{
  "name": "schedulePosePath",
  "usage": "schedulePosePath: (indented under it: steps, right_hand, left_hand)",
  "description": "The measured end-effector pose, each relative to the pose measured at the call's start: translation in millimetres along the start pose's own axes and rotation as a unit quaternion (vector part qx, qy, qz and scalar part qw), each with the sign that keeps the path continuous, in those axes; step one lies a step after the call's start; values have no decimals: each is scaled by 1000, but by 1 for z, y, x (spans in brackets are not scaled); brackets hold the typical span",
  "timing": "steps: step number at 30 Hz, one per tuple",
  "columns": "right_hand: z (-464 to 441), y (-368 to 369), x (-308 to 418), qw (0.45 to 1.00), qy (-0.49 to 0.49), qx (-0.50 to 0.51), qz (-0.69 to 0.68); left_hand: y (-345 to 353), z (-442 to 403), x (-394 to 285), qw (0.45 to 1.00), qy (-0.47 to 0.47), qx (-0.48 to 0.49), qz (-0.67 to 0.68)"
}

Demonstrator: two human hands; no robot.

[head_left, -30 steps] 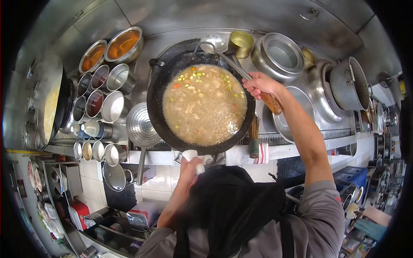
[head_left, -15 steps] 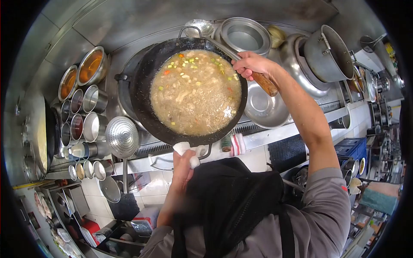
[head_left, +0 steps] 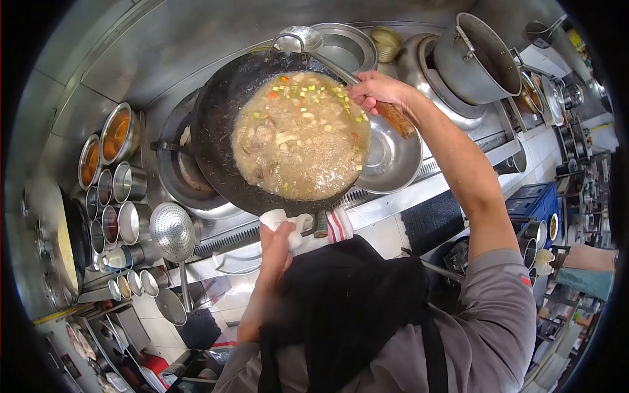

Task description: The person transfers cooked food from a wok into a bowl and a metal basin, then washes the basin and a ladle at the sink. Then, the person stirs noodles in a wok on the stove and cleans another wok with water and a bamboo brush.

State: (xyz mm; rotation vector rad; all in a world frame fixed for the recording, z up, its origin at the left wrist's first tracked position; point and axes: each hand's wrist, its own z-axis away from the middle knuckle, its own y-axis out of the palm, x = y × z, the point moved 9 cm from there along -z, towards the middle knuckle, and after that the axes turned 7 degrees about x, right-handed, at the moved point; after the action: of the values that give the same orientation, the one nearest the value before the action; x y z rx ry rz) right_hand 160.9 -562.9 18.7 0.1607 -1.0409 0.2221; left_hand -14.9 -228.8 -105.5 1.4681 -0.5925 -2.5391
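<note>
A black wok (head_left: 213,131) holds a brothy soup (head_left: 301,150) with pale pieces, diced green vegetable and orange bits. It is tilted, with the liquid toward its right side. My left hand (head_left: 276,245) is closed around a folded white cloth (head_left: 288,229) at the wok's near rim; the near handle is hidden. My right hand (head_left: 380,92) grips a ladle by its wooden handle (head_left: 398,121). Its metal shaft (head_left: 333,68) reaches the wok's far loop handle (head_left: 288,40), and the ladle bowl (head_left: 301,38) lies just beyond. The burner ring (head_left: 175,154) shows left of the wok.
Metal cups and bowls (head_left: 118,134) of seasonings and orange liquid stand at left, beside a perforated skimmer (head_left: 172,232). A shallow steel bowl (head_left: 393,157) sits right of the wok. Behind are a steel basin (head_left: 341,46) and a large pot (head_left: 481,59). A striped cloth (head_left: 339,226) hangs at the counter edge.
The wok has shifted right relative to the burner and tipped, baring more of the burner ring and the wok's left inner wall. Both hands keep their grips. The camera view has turned slightly.
</note>
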Motion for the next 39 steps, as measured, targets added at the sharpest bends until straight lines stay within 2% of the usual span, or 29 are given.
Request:
schedulePosePath:
  steps: [13, 17, 26, 32, 39]
  right_hand:
    - [-3, -47, -22, 999, -4, -5, -34]
    - [-1, -57, -25, 1000, 0, -19, -8]
    - [4, -69, -27, 999, -10, -27, -17]
    - [7, -72, -28, 999, -11, -18, -23]
    - [11, -76, -33, 999, 0, -27, -18]
  left_hand:
    - [28, -33, 19, 1000, -2, 7, -26]
    - [39, -37, 17, 999, -4, 24, -43]
    - [56, -34, 5, 998, -1, 21, -60]
    - [60, -36, 3, 998, 35, 21, -49]
    - [56, -45, 7, 993, 40, 39, -102]
